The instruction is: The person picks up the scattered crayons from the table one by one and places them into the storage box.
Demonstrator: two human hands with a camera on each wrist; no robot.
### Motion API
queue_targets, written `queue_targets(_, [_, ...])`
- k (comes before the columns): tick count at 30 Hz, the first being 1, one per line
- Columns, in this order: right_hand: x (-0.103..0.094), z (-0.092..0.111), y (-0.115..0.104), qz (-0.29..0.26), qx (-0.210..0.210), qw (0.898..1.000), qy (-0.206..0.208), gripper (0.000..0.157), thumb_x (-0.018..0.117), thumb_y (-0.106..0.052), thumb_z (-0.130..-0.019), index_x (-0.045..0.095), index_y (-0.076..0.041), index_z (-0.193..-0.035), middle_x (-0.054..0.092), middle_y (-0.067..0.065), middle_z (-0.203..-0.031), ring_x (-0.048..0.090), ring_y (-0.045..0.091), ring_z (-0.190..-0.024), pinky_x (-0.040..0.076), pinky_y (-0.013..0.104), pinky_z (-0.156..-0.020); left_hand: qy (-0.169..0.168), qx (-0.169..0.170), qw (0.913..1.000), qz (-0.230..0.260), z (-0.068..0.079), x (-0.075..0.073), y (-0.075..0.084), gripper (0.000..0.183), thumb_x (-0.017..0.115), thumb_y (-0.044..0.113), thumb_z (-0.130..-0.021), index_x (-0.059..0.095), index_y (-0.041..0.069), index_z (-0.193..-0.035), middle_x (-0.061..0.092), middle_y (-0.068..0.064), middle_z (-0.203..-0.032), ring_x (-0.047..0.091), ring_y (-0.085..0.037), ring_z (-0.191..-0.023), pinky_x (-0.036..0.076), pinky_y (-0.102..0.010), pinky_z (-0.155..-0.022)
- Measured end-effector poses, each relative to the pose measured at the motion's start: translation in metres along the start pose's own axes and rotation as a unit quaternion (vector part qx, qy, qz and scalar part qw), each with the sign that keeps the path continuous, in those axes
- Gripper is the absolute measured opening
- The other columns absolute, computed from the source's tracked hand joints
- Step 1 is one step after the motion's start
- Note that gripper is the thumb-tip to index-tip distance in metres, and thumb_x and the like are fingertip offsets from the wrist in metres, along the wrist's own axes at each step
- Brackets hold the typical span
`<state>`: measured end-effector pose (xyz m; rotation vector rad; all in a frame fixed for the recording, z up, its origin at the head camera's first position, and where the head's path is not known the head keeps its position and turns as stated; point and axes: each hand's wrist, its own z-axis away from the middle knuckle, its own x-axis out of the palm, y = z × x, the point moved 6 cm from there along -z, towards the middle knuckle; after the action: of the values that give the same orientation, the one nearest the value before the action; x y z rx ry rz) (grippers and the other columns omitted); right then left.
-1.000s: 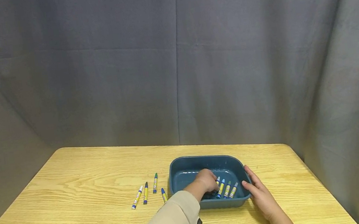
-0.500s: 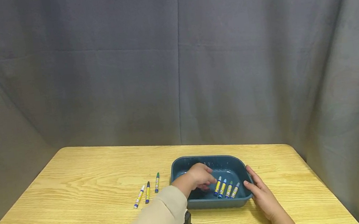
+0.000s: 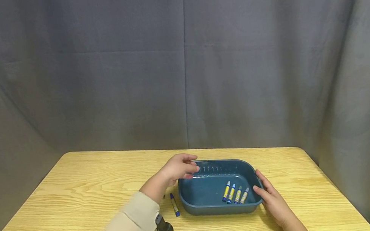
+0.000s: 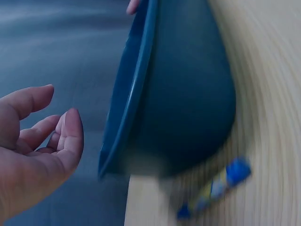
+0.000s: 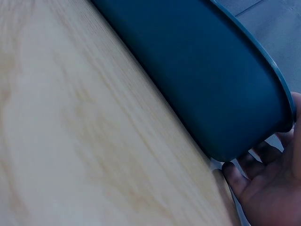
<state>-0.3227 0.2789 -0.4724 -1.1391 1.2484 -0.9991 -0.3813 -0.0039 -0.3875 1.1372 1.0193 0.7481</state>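
Observation:
A dark blue plastic tub [image 3: 216,210] sits on the table with several crayons [image 3: 231,194] in yellow wrappers lying side by side in its right half. My left hand [image 3: 178,167] hovers over the tub's left rim, fingers loosely bent, nothing in them; the left wrist view shows the same bare hand [image 4: 42,141] beside the rim. At the tub's right end my right hand [image 3: 275,204] grips the wall, thumb at the rim and fingers along the outside. A blue crayon [image 3: 174,205] lies on the table just left of the tub.
The wooden table [image 3: 87,187] has a grey curtain [image 3: 133,79] hanging behind it and at both sides. My left sleeve [image 3: 129,224] and wrist camera [image 3: 164,227] cover part of the table's left front.
My left hand has lifted out of the tub and moved left to its rim, with its arm now hiding the other loose crayons. My right hand stays at the tub's right end.

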Motion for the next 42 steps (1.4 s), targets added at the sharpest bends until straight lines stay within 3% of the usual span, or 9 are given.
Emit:
queue_targets(9, [-0.002,0.004,-0.002,0.0,0.001,1.0,0.0,0.067,0.043,-0.019,-0.103,0.006,-0.01,-0.158,-0.003,0.019,-0.164,0.007,0.043,-0.149,0.037,-0.002,-0.086,0.058,-0.004,0.9983,-0.004,0.035,-0.066,-0.031,0.049,0.062,0.007,-0.094,0.047,-0.005,-0.139,0.056,-0.017,-0.117,0.06,-0.025,-0.108,0.056,-0.04,-0.093])
queue_targets(17, [-0.005,0.007,-0.002,0.008,0.004,1.0,0.002,0.067,0.043,-0.02,-0.103,0.006,-0.011,-0.158,-0.004,0.018,-0.165,0.006,0.045,-0.149,0.035,-0.003,-0.085,0.076,-0.036,0.9961,-0.028,0.072,-0.094,-0.072,0.053,0.061,0.008,-0.094,0.043,-0.007,-0.141,0.054,-0.014,-0.115,0.059,-0.022,-0.103,0.057,-0.039,-0.09])
queue_targets(22, [-0.005,0.007,-0.001,0.005,0.003,1.0,0.004,0.067,0.043,-0.019,-0.103,0.006,-0.01,-0.158,-0.004,0.017,-0.165,0.004,0.044,-0.149,0.035,-0.004,-0.086,0.078,-0.049,0.995,-0.039,0.087,-0.096,-0.092,0.052,0.062,0.005,-0.093,0.043,-0.011,-0.139,0.054,-0.018,-0.115,0.058,-0.022,-0.1,0.058,-0.036,-0.084])
queue_targets(26, [-0.005,0.008,0.0,0.0,0.002,1.0,0.005,0.067,0.043,-0.018,-0.103,0.006,-0.009,-0.158,-0.004,0.018,-0.164,0.004,0.045,-0.149,0.035,-0.004,-0.085,0.083,-0.059,0.993,-0.06,0.091,-0.093,-0.098,0.054,0.066,0.004,-0.089,0.046,-0.012,-0.136,0.055,-0.022,-0.117,0.058,-0.022,-0.099,0.059,-0.035,-0.08])
queue_targets(32, [-0.006,0.01,-0.001,0.002,0.0,1.0,0.006,0.067,0.043,-0.019,-0.103,0.006,-0.009,-0.158,-0.004,0.019,-0.164,0.004,0.045,-0.149,0.035,-0.003,-0.086,0.098,-0.061,0.9878,-0.105,0.092,-0.086,-0.097,0.059,0.072,0.001,-0.079,0.05,-0.014,-0.132,0.055,-0.015,-0.104,0.053,-0.021,-0.091,0.055,-0.03,-0.071])
queue_targets(36, [-0.005,0.009,-0.001,-0.004,0.001,1.0,0.005,0.067,0.043,-0.02,-0.103,0.006,-0.009,-0.158,-0.004,0.018,-0.165,0.005,0.044,-0.149,0.036,-0.003,-0.087,0.104,-0.06,0.9793,-0.163,0.09,-0.082,-0.094,0.059,0.076,-0.001,-0.074,0.054,-0.014,-0.128,0.058,-0.013,-0.103,0.052,-0.021,-0.092,0.053,-0.03,-0.073])
queue_targets(39, [-0.004,0.009,0.0,-0.005,0.005,1.0,0.005,0.068,0.044,-0.021,-0.103,0.006,-0.01,-0.158,-0.003,0.017,-0.165,0.006,0.043,-0.149,0.037,-0.003,-0.086,0.105,-0.055,0.9734,-0.196,0.089,-0.08,-0.092,0.057,0.076,-0.003,-0.072,0.058,-0.013,-0.124,0.06,-0.014,-0.103,0.052,-0.022,-0.094,0.052,-0.031,-0.077])
queue_targets(42, [-0.004,0.009,0.0,-0.004,0.006,1.0,0.007,0.068,0.044,-0.022,-0.103,0.006,-0.01,-0.158,-0.003,0.017,-0.165,0.008,0.043,-0.149,0.037,-0.002,-0.086,0.105,-0.056,0.9727,-0.199,0.088,-0.078,-0.091,0.054,0.071,-0.008,-0.071,0.058,-0.013,-0.123,0.06,-0.014,-0.102,0.052,-0.023,-0.091,0.053,-0.03,-0.072])
